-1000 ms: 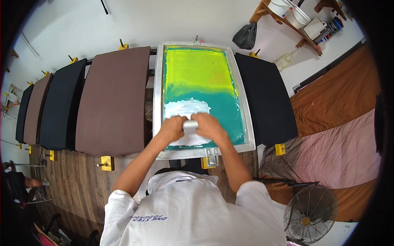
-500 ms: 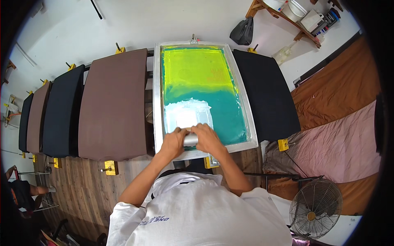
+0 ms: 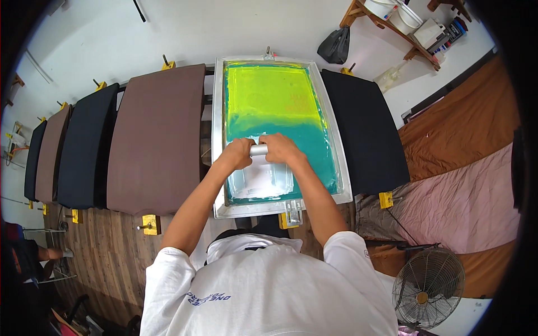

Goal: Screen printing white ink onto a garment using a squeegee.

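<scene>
A metal-framed printing screen lies in front of me, its mesh yellow-green at the far end and teal nearer me. My left hand and my right hand both grip the silver handle of a squeegee set across the middle of the screen. Between the squeegee and the near frame edge the mesh shows a pale whitish patch. The squeegee's blade is hidden under my hands.
Padded pallets flank the screen: a brown one at left, a black one at right, more black and brown ones further left. A fan stands at lower right. A wooden shelf with buckets hangs on the wall, a black bag beside it.
Both hands have pushed the squeegee away from me, from the near end of the screen to its middle. The white ink patch now lies behind the squeegee, thinner.
</scene>
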`<state>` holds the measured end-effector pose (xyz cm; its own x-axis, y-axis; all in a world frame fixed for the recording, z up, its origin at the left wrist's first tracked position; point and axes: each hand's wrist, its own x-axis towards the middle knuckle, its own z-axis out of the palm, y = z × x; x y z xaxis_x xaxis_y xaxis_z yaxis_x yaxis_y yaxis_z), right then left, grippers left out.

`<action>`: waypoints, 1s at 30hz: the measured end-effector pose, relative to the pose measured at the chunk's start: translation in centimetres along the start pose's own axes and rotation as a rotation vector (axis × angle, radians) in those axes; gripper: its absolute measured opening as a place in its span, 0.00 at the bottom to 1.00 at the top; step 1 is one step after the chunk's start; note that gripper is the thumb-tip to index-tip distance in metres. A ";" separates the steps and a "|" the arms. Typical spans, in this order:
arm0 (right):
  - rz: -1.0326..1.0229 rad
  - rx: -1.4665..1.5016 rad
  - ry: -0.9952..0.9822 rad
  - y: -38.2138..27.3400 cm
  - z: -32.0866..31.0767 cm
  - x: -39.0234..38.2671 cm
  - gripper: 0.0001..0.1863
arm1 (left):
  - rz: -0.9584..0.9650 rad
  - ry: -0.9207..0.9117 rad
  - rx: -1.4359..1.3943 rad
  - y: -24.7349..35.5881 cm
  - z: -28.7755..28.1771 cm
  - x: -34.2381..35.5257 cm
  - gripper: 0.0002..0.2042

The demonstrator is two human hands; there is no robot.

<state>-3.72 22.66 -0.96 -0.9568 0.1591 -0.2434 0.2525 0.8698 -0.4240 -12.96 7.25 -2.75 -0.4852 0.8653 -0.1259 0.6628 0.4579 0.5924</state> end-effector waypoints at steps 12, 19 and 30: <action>-0.045 0.022 0.125 -0.6 3.5 -5.8 0.19 | 0.012 0.097 0.022 1.6 3.9 -5.3 0.21; -0.038 0.052 0.189 -1.8 5.2 -10.5 0.19 | 0.000 0.068 -0.014 3.9 5.3 -9.5 0.24; -0.005 0.229 0.208 -0.4 4.2 -15.7 0.34 | -0.018 0.091 -0.063 5.2 5.7 -11.3 0.24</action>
<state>11.84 17.87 -0.66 -0.9611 0.2681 -0.0670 0.2512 0.7465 -0.6161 -0.77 0.99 -2.84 -0.5482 0.8337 -0.0661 0.6180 0.4571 0.6396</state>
